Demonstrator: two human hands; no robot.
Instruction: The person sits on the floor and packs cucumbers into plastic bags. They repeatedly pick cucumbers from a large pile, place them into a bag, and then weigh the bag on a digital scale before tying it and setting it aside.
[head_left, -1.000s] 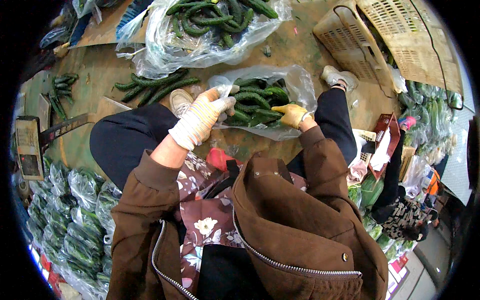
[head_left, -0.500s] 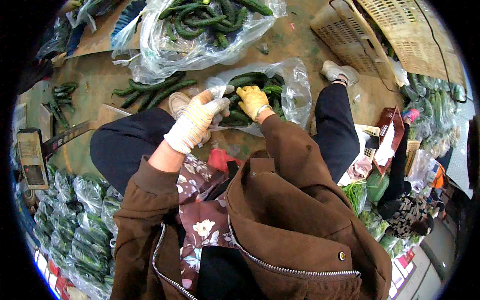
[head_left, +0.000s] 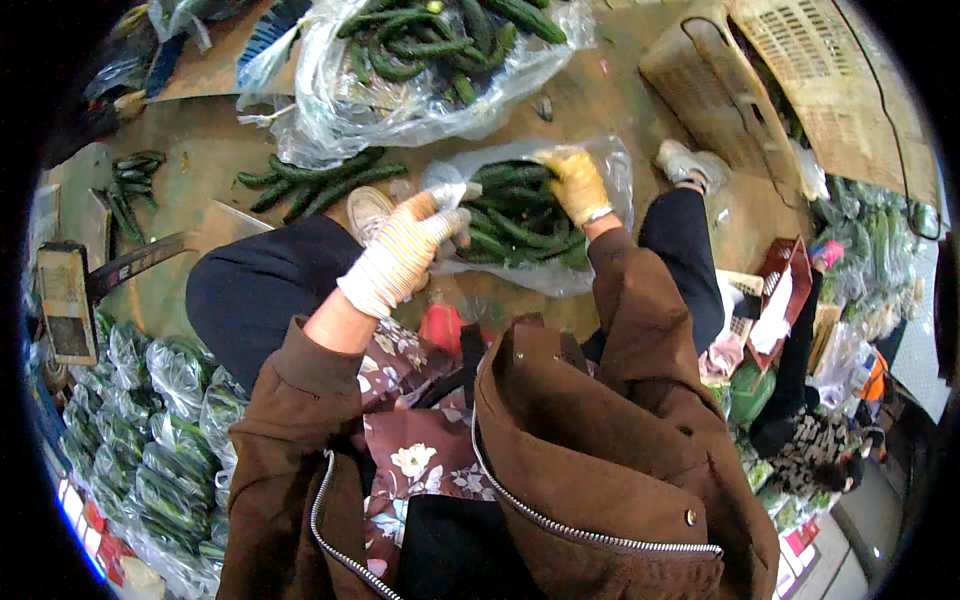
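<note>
A clear plastic bag (head_left: 610, 165) lies spread between my feet with a pile of dark green cucumbers (head_left: 520, 215) in it. My left hand (head_left: 400, 250), in a white striped glove, is closed on the bag's bunched left edge. My right hand (head_left: 578, 190), in a yellow glove, has its fingers curled at the bag's far right side, beside the cucumbers; its fingertips are partly hidden, but it seems to grip the plastic. Left of the bag, several loose cucumbers (head_left: 320, 185) rest on the floor.
Ahead lies a larger open plastic sheet (head_left: 420, 115) bearing cucumbers. Plastic crates (head_left: 715, 100) stand at the far right. Bagged cucumbers (head_left: 170, 450) crowd the lower left, near a scale (head_left: 65, 305). Another person (head_left: 810, 440) is at the right.
My right hand has moved right, from over the cucumbers to the bag's right side, uncovering more of the pile. My left hand stays at the bag's left edge.
</note>
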